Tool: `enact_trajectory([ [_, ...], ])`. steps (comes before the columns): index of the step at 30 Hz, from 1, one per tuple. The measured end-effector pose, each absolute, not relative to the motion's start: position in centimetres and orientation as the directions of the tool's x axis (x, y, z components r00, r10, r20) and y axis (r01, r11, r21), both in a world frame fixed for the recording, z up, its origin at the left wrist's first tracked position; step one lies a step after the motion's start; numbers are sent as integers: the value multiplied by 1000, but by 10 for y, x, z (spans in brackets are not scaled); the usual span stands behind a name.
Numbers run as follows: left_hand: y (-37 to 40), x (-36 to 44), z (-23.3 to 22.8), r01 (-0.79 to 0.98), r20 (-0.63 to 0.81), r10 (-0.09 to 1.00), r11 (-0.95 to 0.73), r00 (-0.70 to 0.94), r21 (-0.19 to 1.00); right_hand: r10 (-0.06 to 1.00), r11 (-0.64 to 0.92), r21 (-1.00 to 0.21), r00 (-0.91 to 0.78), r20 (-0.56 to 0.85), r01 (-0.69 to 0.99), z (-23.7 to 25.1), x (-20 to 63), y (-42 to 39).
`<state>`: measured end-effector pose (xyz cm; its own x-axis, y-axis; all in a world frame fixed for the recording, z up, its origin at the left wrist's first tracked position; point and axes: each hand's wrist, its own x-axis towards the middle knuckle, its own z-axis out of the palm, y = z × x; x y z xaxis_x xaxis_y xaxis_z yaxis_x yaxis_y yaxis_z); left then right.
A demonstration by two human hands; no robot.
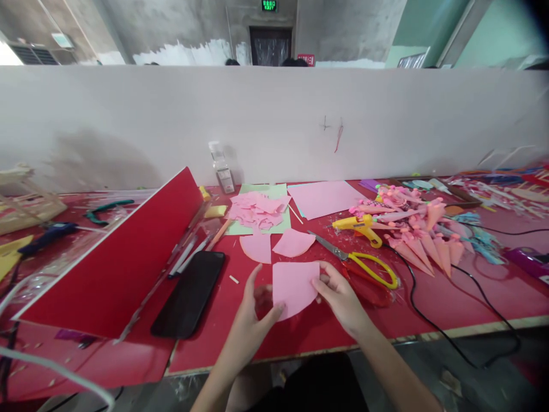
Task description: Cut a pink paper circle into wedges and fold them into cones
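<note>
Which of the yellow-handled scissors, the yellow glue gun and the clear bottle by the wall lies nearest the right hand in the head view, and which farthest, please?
From the right hand:
1. Yellow-handled scissors, just to its right.
2. Yellow glue gun, farther back on the right.
3. Clear bottle, far back left against the wall.

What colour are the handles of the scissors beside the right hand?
Yellow; the scissors show clearly in the head view.

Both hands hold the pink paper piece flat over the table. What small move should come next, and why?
Probably curl the pink paper piece into a cone: the left hand and right hand pinch its two side edges, it is fan-shaped, and finished pink cones lie beside the glue gun.
</note>
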<state>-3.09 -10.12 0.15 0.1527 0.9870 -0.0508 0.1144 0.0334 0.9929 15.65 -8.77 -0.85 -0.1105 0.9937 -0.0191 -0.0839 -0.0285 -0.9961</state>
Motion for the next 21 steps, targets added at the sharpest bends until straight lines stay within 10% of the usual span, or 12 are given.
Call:
enact_trajectory([
  [5, -102, -30, -3, 137, -91, 993, 80, 72, 987, 964, 242, -909, 23, 265, 338, -14, 157, -91],
  [8, -101, -31, -4, 141, -96, 994, 89, 43, 986, 859, 427, -584, -108, 500, 691, -13, 155, -102],
  [12, -102, -29, -2, 186, -141, 983, 118, 117, 975, 787, 563, -301, -388, 480, 770, -12, 147, -116],
  [21, -114, -44, -8, 647, 131, 926, -343, 353, 681, 809, 569, -392, -410, 421, 723, -19, 145, -112],
])
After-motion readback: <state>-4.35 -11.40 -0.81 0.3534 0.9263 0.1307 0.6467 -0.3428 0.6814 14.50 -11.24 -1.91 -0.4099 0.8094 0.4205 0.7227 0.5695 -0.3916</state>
